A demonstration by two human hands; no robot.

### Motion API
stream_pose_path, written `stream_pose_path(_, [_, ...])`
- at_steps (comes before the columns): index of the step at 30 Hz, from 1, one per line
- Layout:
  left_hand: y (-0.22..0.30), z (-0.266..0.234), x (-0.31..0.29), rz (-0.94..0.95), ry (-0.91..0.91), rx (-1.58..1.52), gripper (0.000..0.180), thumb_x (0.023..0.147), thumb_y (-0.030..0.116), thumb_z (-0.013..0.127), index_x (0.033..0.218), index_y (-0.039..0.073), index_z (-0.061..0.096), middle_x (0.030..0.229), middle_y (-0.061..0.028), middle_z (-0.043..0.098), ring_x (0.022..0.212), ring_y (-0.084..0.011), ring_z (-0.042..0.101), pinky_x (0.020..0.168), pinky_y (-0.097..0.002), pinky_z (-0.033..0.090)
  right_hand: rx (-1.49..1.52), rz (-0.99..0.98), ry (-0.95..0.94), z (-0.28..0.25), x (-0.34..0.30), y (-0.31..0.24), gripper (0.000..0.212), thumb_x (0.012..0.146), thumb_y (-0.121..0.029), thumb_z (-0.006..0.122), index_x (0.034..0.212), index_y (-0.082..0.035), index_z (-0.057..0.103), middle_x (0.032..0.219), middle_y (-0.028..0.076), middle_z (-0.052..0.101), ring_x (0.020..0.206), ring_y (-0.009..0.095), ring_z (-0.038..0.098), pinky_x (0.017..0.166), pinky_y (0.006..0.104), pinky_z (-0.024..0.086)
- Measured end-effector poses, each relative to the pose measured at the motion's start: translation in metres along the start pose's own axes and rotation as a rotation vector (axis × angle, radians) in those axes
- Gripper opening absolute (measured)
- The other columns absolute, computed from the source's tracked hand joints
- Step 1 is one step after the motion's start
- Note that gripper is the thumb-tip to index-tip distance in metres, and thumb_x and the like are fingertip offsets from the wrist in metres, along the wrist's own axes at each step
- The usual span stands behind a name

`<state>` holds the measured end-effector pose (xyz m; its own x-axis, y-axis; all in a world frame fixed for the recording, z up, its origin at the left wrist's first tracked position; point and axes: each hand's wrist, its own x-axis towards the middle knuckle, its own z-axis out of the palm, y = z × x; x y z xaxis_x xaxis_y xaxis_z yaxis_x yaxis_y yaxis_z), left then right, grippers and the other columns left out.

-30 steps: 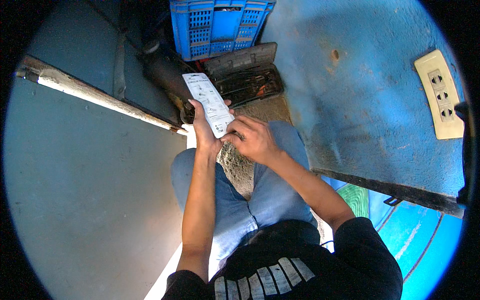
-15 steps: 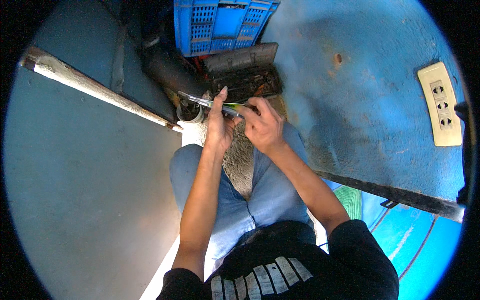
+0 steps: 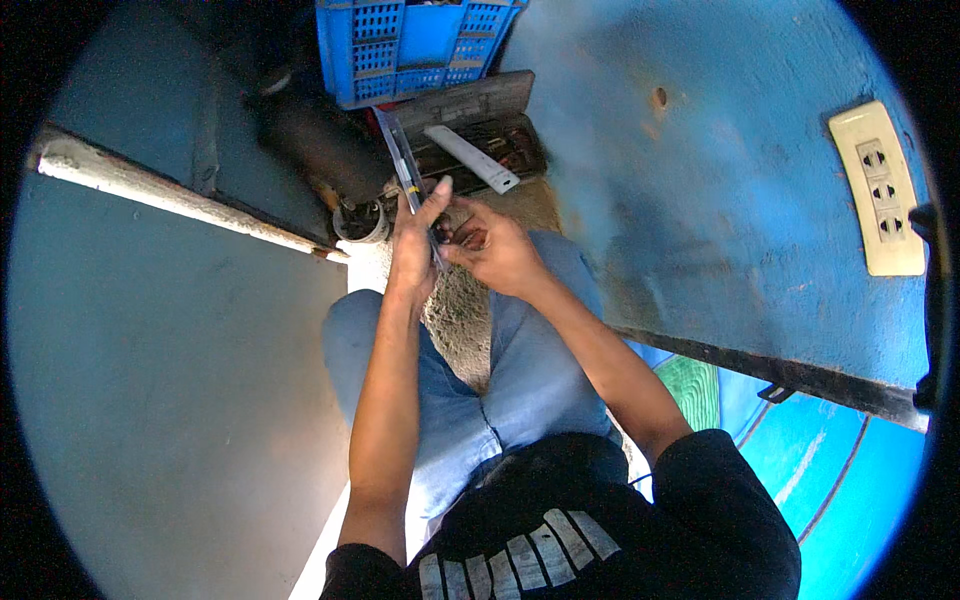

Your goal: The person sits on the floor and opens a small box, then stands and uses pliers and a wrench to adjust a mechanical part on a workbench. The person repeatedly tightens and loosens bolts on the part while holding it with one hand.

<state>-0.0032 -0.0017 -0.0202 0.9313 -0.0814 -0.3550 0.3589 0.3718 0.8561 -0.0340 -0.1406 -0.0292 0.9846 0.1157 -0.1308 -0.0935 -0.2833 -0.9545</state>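
My left hand [image 3: 415, 245] grips a long, thin, flat piece [image 3: 408, 168] with a shiny grey-blue surface and a small yellow mark. It is tilted, its far end rising toward the crate; I cannot make out its exact kind. My right hand [image 3: 495, 250] is curled at the near end of this piece, thumb and fingers closed against it. Beyond the hands, a white flat strip [image 3: 470, 158] with a small hole at one end shows over the open dark toolbox [image 3: 530, 140]. Whether it rests on the toolbox cannot be seen.
A blue plastic crate [image 3: 420, 50] stands behind the toolbox. A small white pail [image 3: 362, 222] with dark things inside sits left of my hands, near a dark cylinder [image 3: 320, 145]. A blue wall [image 3: 700, 200] with a cream socket plate [image 3: 880, 190] rises at the right.
The held piece has swung from lying nearly crosswise to pointing away from me. The white strip now shows over the toolbox. My right hand has shifted to the piece's near end.
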Motion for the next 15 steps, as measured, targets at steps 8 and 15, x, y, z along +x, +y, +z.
stream_pose_path(8, [-0.027,-0.015,0.020,-0.036,-0.069,0.085,0.088,0.093,0.075,0.053,0.142,0.003,0.038,0.130,-0.0110,0.045,0.119,-0.0221,0.045,0.101,-0.0393,0.042,-0.196,-0.154,-0.020,-0.002,-0.009,0.005,0.034,0.083,-0.013,0.075,0.113,0.002,0.066,0.085,0.015,0.071,0.079,0.025,0.071,0.071,0.0378,0.056])
stream_pose_path(15, [-0.015,-0.012,0.014,-0.027,-0.073,0.301,0.080,0.097,0.073,0.049,0.130,0.001,0.044,0.113,-0.0094,0.053,0.100,-0.0178,0.053,0.088,-0.0299,0.047,0.476,0.056,-0.250,-0.003,0.002,0.033,0.027,0.095,-0.015,0.068,0.119,-0.003,0.063,0.100,0.002,0.066,0.099,0.016,0.066,0.085,0.0314,0.054])
